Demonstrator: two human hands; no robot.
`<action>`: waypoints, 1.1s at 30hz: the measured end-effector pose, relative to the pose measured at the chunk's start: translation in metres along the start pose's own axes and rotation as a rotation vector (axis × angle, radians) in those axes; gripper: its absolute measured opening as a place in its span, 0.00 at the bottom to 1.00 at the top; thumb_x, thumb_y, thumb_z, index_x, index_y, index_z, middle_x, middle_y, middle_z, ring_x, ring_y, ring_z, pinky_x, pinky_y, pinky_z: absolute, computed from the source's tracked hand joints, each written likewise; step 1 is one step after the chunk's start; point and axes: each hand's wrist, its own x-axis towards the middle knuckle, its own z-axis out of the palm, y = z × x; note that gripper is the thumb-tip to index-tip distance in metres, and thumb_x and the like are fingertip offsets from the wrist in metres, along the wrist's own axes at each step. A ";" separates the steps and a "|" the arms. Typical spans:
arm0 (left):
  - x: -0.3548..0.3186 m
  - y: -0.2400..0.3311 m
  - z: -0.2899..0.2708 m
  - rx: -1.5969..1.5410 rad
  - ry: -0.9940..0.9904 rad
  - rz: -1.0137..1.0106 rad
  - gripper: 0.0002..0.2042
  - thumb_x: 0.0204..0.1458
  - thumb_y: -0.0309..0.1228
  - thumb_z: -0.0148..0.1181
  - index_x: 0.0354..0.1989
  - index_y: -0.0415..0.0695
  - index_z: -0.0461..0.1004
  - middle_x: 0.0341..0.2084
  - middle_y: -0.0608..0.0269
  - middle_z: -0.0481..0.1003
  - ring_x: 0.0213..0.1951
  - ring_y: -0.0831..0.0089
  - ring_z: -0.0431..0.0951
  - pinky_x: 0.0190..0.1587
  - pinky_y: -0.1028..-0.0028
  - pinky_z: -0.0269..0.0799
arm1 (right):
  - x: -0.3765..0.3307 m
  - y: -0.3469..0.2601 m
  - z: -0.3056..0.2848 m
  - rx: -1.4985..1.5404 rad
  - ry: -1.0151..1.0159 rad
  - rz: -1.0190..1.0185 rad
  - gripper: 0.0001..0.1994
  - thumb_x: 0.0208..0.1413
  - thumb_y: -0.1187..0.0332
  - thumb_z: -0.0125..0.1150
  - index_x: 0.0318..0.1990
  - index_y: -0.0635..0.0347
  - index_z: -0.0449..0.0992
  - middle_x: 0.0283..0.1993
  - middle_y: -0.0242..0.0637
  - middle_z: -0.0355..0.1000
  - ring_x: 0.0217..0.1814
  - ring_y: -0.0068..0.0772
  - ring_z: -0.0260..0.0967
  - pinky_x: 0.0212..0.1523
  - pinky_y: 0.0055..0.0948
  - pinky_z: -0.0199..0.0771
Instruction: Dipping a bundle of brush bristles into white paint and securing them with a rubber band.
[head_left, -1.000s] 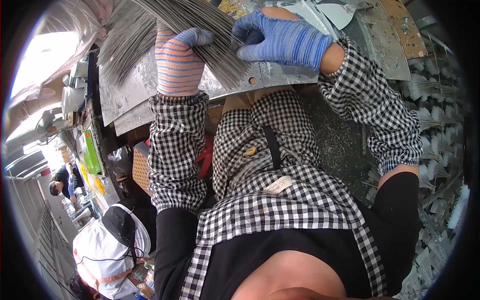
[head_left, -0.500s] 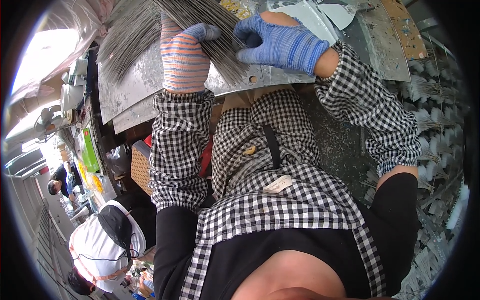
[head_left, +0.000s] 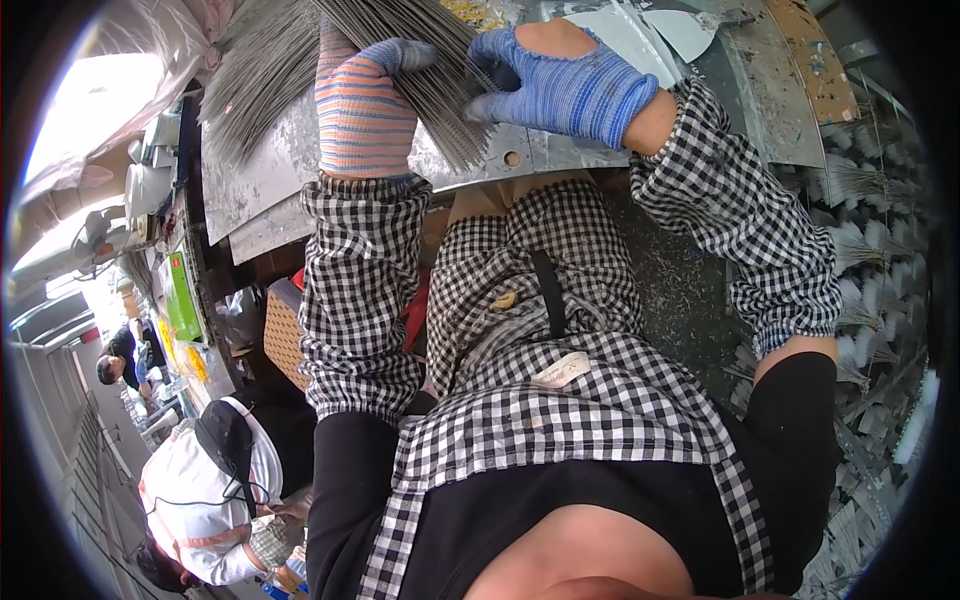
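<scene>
A bundle of thin grey twisted wires (head_left: pixel 445 95) slants between my hands over the near edge of the metal-topped bench (head_left: pixel 510 140). My left hand (head_left: pixel 368 115), in an orange-and-blue striped knit glove, is closed round the bundle's left side, thumb lying across the top. On the opposite side is my right hand (head_left: pixel 572 85) in a blue knit glove, its fingers and thumb curled against the wires; its inner fingers are partly hidden. Beside my left hand, more loose wires (head_left: pixel 255 85) fan out on the bench.
A white scraper-like blade (head_left: pixel 685 32) lies at the far right of the bench. Many white-bristled brushes (head_left: pixel 865 250) on wire stems hang at the right. A co-worker in white (head_left: pixel 210 500) sits at lower left, near a green box (head_left: pixel 184 298). A round hole (head_left: pixel 512 158) pierces the bench edge.
My hands keep their hold on the wires and have hardly moved. The co-worker at lower left has shifted, and a checked sleeve now shows there.
</scene>
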 end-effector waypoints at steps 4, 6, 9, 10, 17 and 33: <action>0.020 -0.037 -0.059 0.631 -0.059 0.157 0.08 0.54 0.19 0.61 0.42 0.33 0.79 0.37 0.51 0.82 0.36 0.69 0.84 0.41 0.75 0.84 | 0.012 -0.011 -0.006 -0.050 -0.194 0.096 0.28 0.51 0.47 0.69 0.53 0.58 0.78 0.45 0.43 0.81 0.46 0.43 0.80 0.53 0.38 0.79; 0.016 -0.036 -0.059 0.534 -0.036 0.132 0.09 0.53 0.19 0.62 0.43 0.34 0.78 0.37 0.51 0.82 0.37 0.68 0.84 0.41 0.75 0.84 | 0.011 -0.014 -0.003 0.038 -0.172 0.117 0.27 0.51 0.47 0.70 0.52 0.57 0.78 0.44 0.43 0.81 0.45 0.42 0.80 0.52 0.37 0.79; 0.005 -0.019 -0.023 0.226 0.009 0.062 0.14 0.52 0.20 0.64 0.48 0.35 0.76 0.39 0.52 0.81 0.38 0.67 0.84 0.42 0.74 0.82 | 0.000 -0.014 0.001 0.158 -0.113 0.172 0.27 0.51 0.48 0.70 0.52 0.57 0.78 0.42 0.42 0.81 0.44 0.41 0.80 0.51 0.36 0.79; 0.002 -0.010 -0.006 0.120 0.017 0.039 0.16 0.52 0.20 0.65 0.50 0.36 0.76 0.39 0.53 0.80 0.39 0.67 0.84 0.42 0.73 0.82 | -0.003 -0.013 0.000 0.194 -0.074 0.200 0.27 0.51 0.48 0.70 0.53 0.57 0.78 0.41 0.42 0.81 0.43 0.40 0.80 0.51 0.36 0.79; -0.017 0.040 0.067 -0.235 0.119 0.023 0.40 0.34 0.13 0.47 0.66 0.39 0.61 0.56 0.53 0.70 0.55 0.59 0.74 0.54 0.67 0.79 | -0.006 -0.010 0.015 0.235 -0.044 0.171 0.30 0.50 0.48 0.69 0.56 0.57 0.75 0.43 0.43 0.80 0.44 0.39 0.80 0.51 0.36 0.79; 0.028 0.032 0.095 0.123 -0.173 0.172 0.31 0.50 0.22 0.65 0.64 0.42 0.62 0.38 0.67 0.74 0.40 0.77 0.75 0.44 0.74 0.73 | -0.026 0.039 -0.030 0.174 -0.066 0.193 0.26 0.56 0.50 0.62 0.56 0.59 0.78 0.51 0.44 0.80 0.52 0.41 0.78 0.59 0.33 0.74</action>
